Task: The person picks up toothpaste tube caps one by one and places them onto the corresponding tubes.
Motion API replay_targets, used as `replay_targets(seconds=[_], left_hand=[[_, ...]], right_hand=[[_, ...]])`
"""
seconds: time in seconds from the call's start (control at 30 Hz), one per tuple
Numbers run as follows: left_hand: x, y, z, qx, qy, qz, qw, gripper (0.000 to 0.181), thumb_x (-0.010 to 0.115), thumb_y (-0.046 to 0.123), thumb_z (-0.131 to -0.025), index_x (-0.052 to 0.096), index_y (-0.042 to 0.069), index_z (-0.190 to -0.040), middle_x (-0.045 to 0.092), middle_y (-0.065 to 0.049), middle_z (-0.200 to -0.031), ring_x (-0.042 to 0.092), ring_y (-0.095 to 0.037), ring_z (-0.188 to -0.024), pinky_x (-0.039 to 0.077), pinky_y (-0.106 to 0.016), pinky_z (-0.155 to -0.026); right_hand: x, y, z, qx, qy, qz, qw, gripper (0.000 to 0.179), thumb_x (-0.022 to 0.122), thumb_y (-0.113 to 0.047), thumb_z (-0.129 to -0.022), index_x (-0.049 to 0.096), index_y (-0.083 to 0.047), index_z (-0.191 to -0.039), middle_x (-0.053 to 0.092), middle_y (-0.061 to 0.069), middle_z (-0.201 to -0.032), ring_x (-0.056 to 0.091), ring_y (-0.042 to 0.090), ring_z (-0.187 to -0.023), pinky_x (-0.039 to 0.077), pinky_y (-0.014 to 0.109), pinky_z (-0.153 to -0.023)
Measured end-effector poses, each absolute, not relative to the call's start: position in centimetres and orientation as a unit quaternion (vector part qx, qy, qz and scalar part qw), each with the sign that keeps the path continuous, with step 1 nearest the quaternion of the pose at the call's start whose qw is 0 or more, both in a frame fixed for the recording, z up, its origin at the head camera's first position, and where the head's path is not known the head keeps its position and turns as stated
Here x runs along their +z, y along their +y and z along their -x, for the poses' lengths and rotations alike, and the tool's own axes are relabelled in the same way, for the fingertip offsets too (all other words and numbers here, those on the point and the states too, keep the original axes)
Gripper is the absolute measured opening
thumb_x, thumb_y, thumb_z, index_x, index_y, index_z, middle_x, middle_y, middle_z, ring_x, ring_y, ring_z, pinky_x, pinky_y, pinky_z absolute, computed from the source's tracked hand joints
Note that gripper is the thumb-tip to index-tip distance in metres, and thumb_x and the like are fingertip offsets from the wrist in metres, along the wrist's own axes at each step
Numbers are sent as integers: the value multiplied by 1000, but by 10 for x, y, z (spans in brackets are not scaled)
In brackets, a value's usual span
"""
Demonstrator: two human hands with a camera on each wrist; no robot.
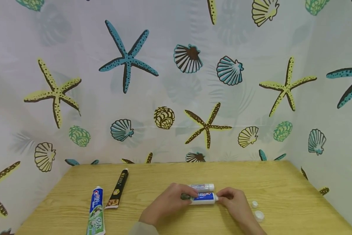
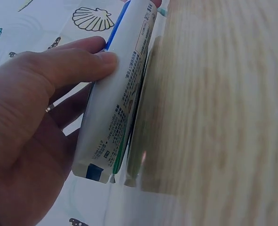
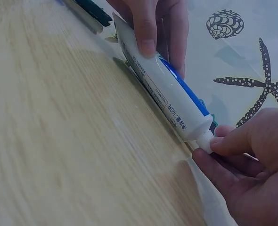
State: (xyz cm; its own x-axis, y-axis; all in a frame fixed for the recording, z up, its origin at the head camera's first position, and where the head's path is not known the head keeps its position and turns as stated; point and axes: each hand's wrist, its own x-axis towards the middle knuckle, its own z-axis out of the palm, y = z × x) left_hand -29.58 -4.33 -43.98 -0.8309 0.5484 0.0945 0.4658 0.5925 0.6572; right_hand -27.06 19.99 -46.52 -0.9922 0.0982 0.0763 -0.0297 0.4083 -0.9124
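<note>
A tube point(image 1: 205, 199) is being gripped by the left hand point(image 1: 170, 203) and pinched at its tip point(image 3: 205, 141) by the right hand point(image 1: 237, 205). A silver tube point(image 1: 204, 187) is being noted just beyond the left, two caps point(image 1: 259, 216) beside the right, two more tubes point(image 1: 96, 212) well left of both.

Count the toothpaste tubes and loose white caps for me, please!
Tubes: 4 (green-and-blue tube, black tube, held tube, tube behind it)
Loose white caps: 2 (smaller cap, larger cap)
Total: 6
</note>
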Motion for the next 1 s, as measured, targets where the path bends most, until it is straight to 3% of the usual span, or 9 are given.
replay_targets(seconds=[0.43,0.67,0.77,1.0], left_hand=[[-439,-46,293,328,897,-290,65,34,74,9,-87,74,31,-112,67,11,-125,59,-12,-119,48,-43,-106],[-427,-56,285,354,891,-280,52,32,70,12,-91,70,22,-122,67,2,-129,59,-22,-123,48,-46,-105],[-422,-67,285,368,889,-270,27,31,69,15,-93,68,20,-124,67,2,-129,60,-24,-123,48,-48,-104],[-418,-106,285,369,900,-214,-86,34,68,8,-93,66,17,-125,69,-1,-124,62,-26,-115,51,-50,-98]], right_hand=[[-452,199,264,508,-859,-35,44,19,65,7,-84,70,-3,-99,70,7,-100,65,17,-93,54,35,-85],[-432,210,259,488,-871,-32,43,16,62,1,-92,68,-2,-106,70,8,-108,65,21,-100,55,39,-84],[-422,217,256,484,-874,-25,46,15,61,-3,-95,68,-3,-108,70,9,-110,65,24,-104,56,40,-85],[-409,240,252,444,-895,-20,41,19,57,-9,-98,66,-2,-114,67,15,-118,62,31,-110,56,42,-82]])
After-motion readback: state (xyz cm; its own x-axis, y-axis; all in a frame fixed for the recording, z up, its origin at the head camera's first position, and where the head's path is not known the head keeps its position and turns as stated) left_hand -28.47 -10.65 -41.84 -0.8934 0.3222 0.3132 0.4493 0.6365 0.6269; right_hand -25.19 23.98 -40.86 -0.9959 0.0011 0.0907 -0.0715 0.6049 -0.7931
